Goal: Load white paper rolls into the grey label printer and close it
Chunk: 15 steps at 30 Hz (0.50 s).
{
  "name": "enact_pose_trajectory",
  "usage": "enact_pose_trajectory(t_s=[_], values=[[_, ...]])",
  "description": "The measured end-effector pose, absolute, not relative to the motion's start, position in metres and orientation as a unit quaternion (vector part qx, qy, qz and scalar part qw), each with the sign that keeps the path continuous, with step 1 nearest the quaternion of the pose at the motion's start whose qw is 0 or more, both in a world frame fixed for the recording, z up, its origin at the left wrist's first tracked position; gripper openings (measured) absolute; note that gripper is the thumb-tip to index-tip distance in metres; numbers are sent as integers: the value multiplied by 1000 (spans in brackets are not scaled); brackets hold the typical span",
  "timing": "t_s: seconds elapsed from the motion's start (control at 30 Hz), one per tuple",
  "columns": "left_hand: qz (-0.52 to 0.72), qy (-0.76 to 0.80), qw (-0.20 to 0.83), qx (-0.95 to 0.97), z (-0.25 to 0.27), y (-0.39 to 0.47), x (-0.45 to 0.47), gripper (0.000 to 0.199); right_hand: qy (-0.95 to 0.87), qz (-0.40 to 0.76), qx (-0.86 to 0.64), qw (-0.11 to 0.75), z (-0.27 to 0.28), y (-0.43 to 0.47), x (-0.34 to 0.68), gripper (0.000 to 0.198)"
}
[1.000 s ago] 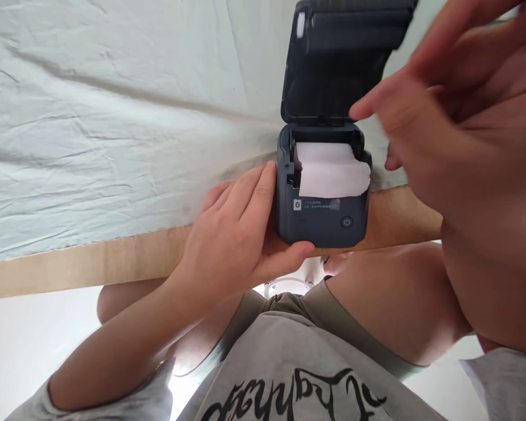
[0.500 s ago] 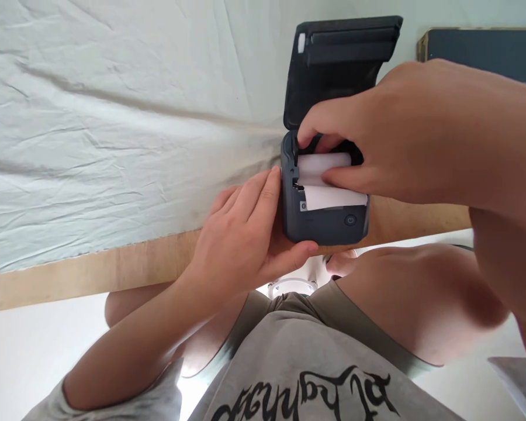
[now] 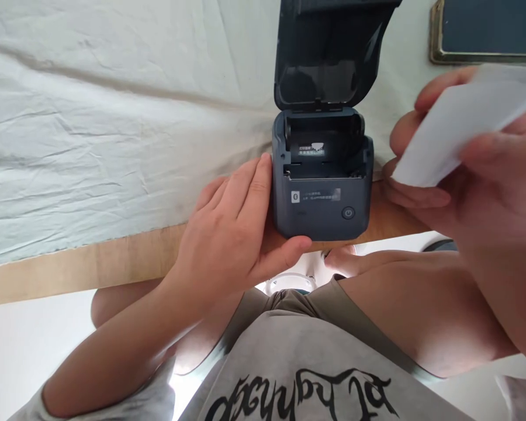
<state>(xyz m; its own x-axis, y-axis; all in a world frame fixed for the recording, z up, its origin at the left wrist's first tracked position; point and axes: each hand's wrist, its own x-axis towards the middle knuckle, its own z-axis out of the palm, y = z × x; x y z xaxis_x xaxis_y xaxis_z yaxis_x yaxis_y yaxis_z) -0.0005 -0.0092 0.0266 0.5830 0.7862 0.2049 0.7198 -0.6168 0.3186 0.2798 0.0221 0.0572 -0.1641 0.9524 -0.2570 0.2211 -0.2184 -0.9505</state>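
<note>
A small dark blue-grey label printer point(image 3: 322, 217) stands at the table's front edge, its black lid point(image 3: 319, 58) swung up. Its paper bay shows bare, with a white printed sticker at the back. My left hand point(image 3: 232, 228) rests against the printer's left side, fingers stretched out and thumb along the front lower edge. To the right of the printer, my right hand point(image 3: 486, 164) holds a white paper roll point(image 3: 460, 123), its loose end hanging toward the printer. The hand and the roll are slightly blurred.
A dark-screened phone point(image 3: 491, 29) in a brownish case lies at the upper right. A wrinkled pale cloth point(image 3: 114, 146) covers the table, leaving a wooden front edge point(image 3: 83, 254) exposed. My legs are below that edge.
My right hand has lifted the paper roll out of the printer and moved it to the right. My left hand stays against the printer. The view has shifted slightly.
</note>
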Motion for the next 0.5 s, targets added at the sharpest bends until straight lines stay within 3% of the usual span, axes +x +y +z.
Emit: enact_pose_trajectory(t_s=[0.1, 0.2, 0.37, 0.5], values=[[170, 424, 95, 885, 27, -9, 1, 87, -646, 353, -559, 380, 48, 12, 285, 58], [170, 427, 93, 883, 28, -9, 2, 86, -746, 198, -549, 321, 47, 7, 289, 44], [165, 426, 106, 883, 31, -8, 2, 85, -785, 77, -543, 288, 44, 14, 294, 47], [153, 419, 120, 887, 33, -7, -1, 89, -784, 74, -573, 228, 33, 24, 299, 46]])
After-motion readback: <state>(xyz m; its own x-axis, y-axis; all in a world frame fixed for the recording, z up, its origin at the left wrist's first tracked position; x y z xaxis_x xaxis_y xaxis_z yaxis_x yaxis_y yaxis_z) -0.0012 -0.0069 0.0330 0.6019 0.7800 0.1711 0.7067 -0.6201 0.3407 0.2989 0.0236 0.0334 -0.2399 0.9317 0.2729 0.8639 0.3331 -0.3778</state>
